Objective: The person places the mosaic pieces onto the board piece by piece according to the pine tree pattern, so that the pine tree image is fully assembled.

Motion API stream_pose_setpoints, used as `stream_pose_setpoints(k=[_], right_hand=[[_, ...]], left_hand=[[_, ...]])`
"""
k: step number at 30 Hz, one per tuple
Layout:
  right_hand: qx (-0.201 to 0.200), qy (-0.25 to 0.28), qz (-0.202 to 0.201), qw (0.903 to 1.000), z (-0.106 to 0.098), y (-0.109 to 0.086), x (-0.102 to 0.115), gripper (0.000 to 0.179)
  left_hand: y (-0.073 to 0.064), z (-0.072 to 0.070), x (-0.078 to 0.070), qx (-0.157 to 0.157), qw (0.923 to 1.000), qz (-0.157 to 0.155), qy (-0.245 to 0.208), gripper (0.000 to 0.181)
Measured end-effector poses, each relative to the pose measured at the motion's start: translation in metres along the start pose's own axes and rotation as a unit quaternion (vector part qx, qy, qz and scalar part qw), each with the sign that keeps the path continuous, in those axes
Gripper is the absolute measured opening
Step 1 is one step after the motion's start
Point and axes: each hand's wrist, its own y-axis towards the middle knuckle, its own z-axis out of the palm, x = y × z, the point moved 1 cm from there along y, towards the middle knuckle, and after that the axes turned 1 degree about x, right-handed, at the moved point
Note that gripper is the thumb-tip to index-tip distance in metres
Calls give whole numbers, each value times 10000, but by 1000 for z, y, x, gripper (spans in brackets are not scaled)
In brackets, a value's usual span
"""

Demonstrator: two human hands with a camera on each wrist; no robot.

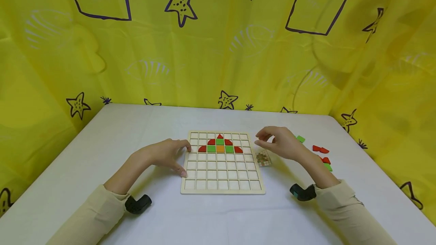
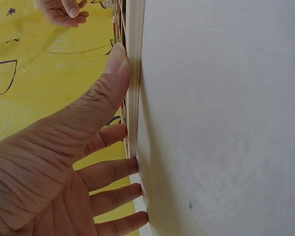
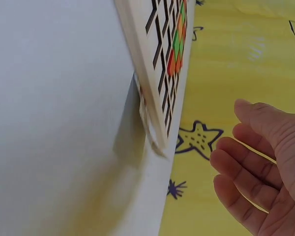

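A square wooden grid board lies on the white table, with red, green and orange tiles set in its upper rows. One orange tile sits between two green ones, and a red triangle tops the pattern. My left hand rests along the board's left edge, thumb and fingertips touching the frame. Off the board's right edge hovers my right hand, fingers loosely bent and nothing between them. Below it a small patterned card lies against the board; in the right wrist view the card looks slightly tilted.
Loose red pieces and a green tile lie on the table at the right. More red and green pieces lie close to the right forearm. A yellow patterned curtain closes off the table's back and sides.
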Motion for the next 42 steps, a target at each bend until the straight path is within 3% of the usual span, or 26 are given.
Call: stream_pose_setpoints(k=[11,24,42], right_hand=[[-255,-87,308,9992,-19,-24,-25,19],[47,-259,846,9961,-35,-43,-65,31],[814,-248,1467,9855,-39,-26,-108,37]], left_hand=[[0,0,-1,31,10000,-42,-25,70],[0,0,1,9,10000,-31,-35,70],[0,-1,-1,4,10000,26,-24,68]])
